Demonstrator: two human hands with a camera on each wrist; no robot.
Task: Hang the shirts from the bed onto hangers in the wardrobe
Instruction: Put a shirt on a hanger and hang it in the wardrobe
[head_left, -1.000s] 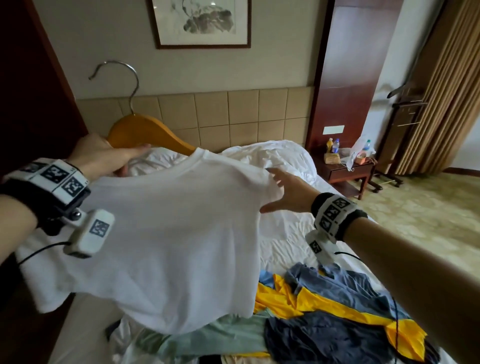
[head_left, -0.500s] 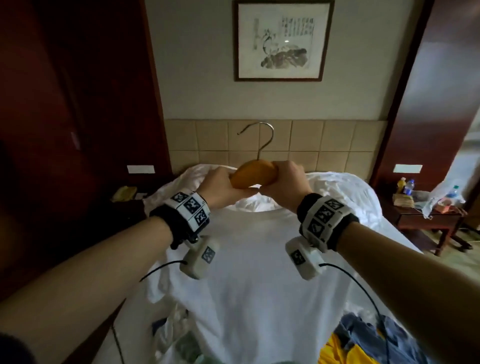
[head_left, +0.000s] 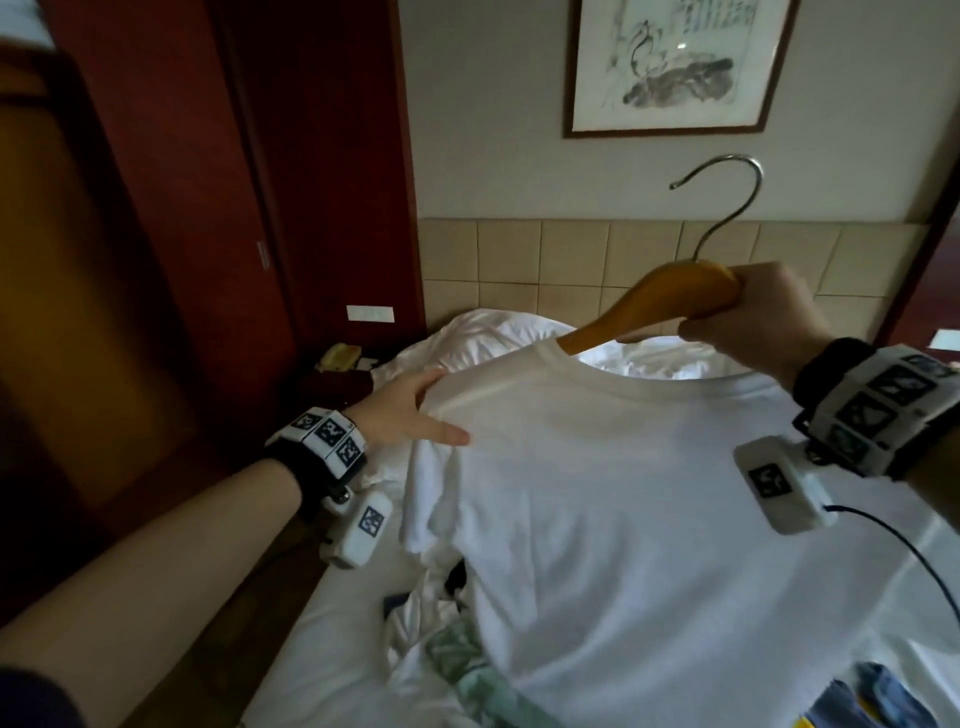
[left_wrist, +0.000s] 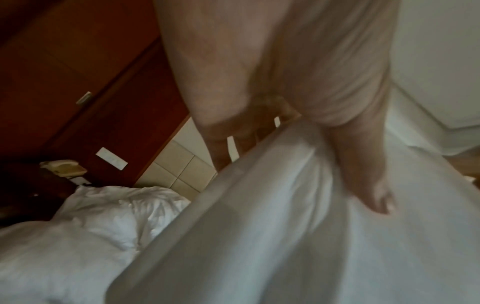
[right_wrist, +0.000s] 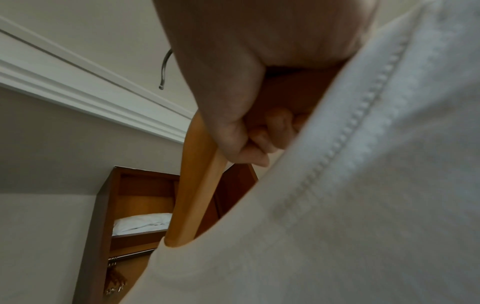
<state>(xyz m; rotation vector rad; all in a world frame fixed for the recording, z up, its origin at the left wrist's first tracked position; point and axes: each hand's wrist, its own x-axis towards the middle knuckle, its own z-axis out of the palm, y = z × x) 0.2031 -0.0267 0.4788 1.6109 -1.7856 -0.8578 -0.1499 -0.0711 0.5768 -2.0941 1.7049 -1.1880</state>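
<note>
A white T-shirt (head_left: 649, 493) hangs on a wooden hanger (head_left: 670, 301) with a metal hook (head_left: 737, 192), held above the bed. My right hand (head_left: 727, 317) grips the hanger's top just under the hook; in the right wrist view its fingers (right_wrist: 265, 139) curl round the wood (right_wrist: 194, 185) inside the collar (right_wrist: 363, 185). My left hand (head_left: 452, 405) holds the shirt's left shoulder, with the thumb (left_wrist: 363, 174) on the front of the cloth (left_wrist: 259, 236) and the fingers behind it. The hanger's left arm is hidden inside the shirt.
Several more garments lie on the white bed (head_left: 337, 649), a pale green one (head_left: 467, 670) and blue and yellow ones (head_left: 857, 701). A dark nightstand with a phone (head_left: 340, 356) stands left of the bed. The open wardrobe (right_wrist: 103, 205) with its rail (right_wrist: 130, 255) shows in the right wrist view.
Both hands were together at the hanger's neck. My left hand has since slid out to the shirt's left shoulder, while the right keeps hold of the hanger, which now tilts.
</note>
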